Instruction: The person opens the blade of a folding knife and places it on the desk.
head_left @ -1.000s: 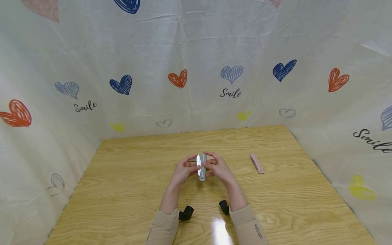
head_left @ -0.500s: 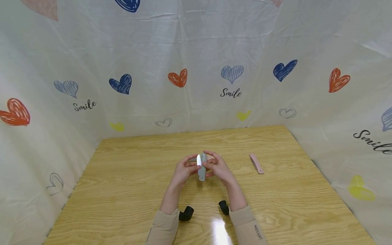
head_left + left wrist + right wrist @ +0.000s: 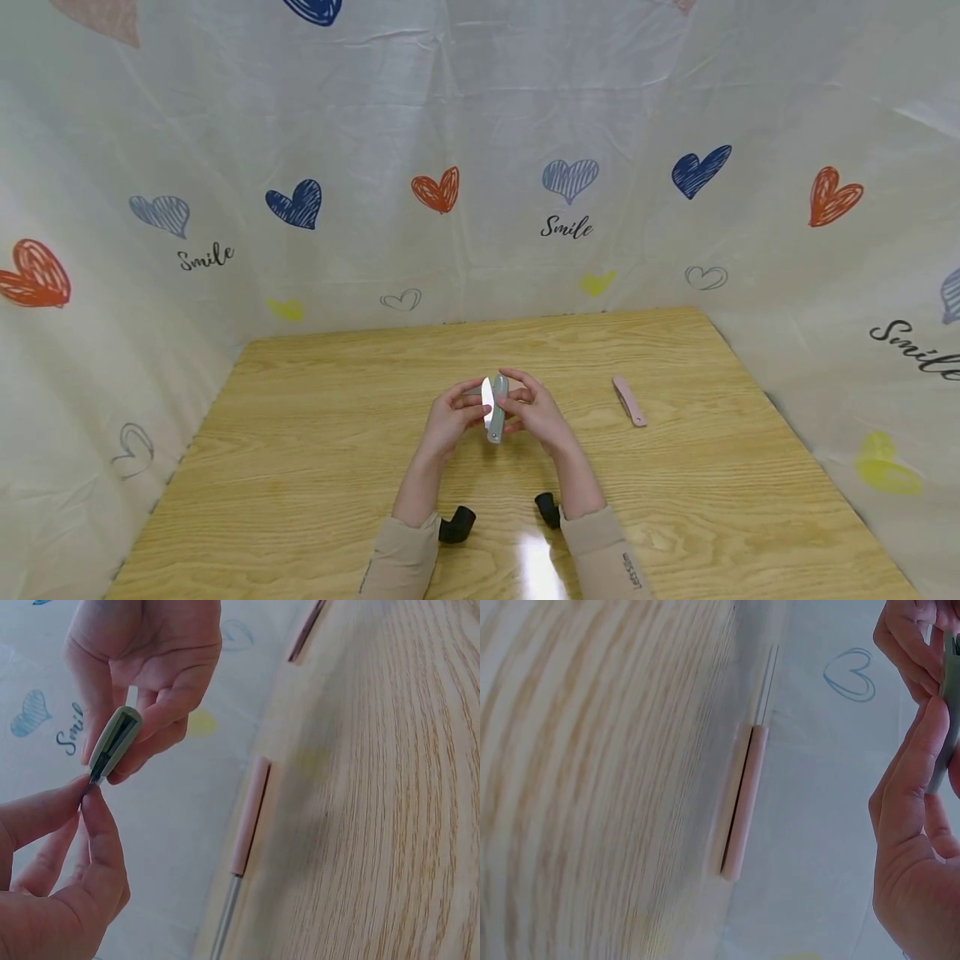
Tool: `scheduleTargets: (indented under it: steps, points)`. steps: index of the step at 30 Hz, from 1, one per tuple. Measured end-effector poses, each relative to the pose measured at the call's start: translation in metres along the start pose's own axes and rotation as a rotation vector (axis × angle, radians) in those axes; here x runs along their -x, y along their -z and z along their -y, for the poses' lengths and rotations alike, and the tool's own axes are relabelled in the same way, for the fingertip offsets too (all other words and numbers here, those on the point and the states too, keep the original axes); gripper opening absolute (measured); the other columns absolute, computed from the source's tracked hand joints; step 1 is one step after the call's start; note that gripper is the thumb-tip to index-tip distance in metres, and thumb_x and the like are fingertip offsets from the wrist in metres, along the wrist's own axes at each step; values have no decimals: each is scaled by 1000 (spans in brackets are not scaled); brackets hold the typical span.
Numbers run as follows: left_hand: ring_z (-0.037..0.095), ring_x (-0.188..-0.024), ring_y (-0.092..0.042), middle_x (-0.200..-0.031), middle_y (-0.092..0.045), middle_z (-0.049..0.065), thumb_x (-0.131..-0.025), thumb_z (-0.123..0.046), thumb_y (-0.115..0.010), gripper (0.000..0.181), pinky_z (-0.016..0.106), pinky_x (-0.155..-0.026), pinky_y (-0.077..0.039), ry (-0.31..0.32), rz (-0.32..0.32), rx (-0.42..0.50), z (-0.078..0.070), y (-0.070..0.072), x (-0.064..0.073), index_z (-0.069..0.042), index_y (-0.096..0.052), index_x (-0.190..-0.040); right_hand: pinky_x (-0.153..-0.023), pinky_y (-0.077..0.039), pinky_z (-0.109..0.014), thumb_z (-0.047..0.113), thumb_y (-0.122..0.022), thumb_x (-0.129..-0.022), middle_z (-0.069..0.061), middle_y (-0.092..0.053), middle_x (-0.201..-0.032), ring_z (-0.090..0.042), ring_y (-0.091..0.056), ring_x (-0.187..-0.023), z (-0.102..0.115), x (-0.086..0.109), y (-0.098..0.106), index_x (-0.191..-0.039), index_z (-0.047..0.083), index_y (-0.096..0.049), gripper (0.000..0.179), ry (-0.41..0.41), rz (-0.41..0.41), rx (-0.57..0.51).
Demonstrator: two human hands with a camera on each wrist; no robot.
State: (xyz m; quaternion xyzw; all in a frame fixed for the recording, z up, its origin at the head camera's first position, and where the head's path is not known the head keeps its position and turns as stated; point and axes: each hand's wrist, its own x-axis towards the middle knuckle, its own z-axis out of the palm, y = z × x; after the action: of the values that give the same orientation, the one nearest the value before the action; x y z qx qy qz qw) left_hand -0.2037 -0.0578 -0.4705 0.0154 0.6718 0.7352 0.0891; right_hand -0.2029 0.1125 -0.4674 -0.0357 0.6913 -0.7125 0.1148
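Over the middle of the table, both hands hold a folding knife with a grey-green handle [image 3: 496, 428] and a shiny blade [image 3: 487, 397] swung partway out of it. The left hand [image 3: 447, 423] pinches the blade between thumb and index finger, as the left wrist view shows. The right hand [image 3: 538, 414] grips the handle, its thumb on the near side. The handle's dark slot [image 3: 114, 742] faces the left wrist camera. Behind the hands lies a second knife, its pink handle [image 3: 251, 817] and blade [image 3: 223, 919] unfolded in line; the hands mostly hide it in the head view.
A folded pink knife [image 3: 629, 402] lies on the wooden table [image 3: 315, 467] to the right of the hands. Black wrist devices [image 3: 457, 525] sit by both sleeves. A white curtain printed with hearts [image 3: 480, 117] hangs around the table's back and sides.
Both hands stay almost in place. The top of the grey-green handle has tipped slightly to the right, away from the blade.
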Motion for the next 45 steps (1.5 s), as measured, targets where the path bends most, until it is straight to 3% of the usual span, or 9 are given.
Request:
scheduleTargets:
  steps: [9, 24, 34, 45]
  points:
    - [13, -83, -64, -95, -67, 10, -89, 8, -63, 53, 45, -87, -56, -5, -18, 16, 0, -1, 0, 3, -49, -140, -70, -60, -46, 4, -61, -95, -12, -62, -98, -19, -62, -78, 0, 2, -1, -146, 12, -44, 54, 12, -63, -9]
    - [12, -78, -65, -87, -67, 5, -88, 9, -63, 51, 39, -83, -58, -6, -107, 76, 0, -4, -2, 3, -51, -137, -73, -59, -51, 0, -59, -95, -10, -62, -94, -17, -62, -76, -3, 1, -1, -144, 10, -47, 51, 52, -168, -70]
    - [11, -74, -63, -90, -63, 11, -86, 11, -63, 50, 33, -73, -60, -14, -150, 111, -2, -5, -1, 3, -54, -135, -63, -61, -36, -5, -58, -94, -11, -63, -90, -18, -64, -75, -3, 0, 0, -139, 7, -49, 48, 62, -199, -134]
    - [13, -77, -64, -89, -59, 7, -88, 7, -65, 50, 30, -70, -60, -3, -209, 141, -2, -4, -2, 1, -53, -136, -70, -61, -44, -4, -57, -95, -8, -62, -89, -22, -67, -78, -3, -1, 4, -139, 9, -46, 47, 39, -216, -178]
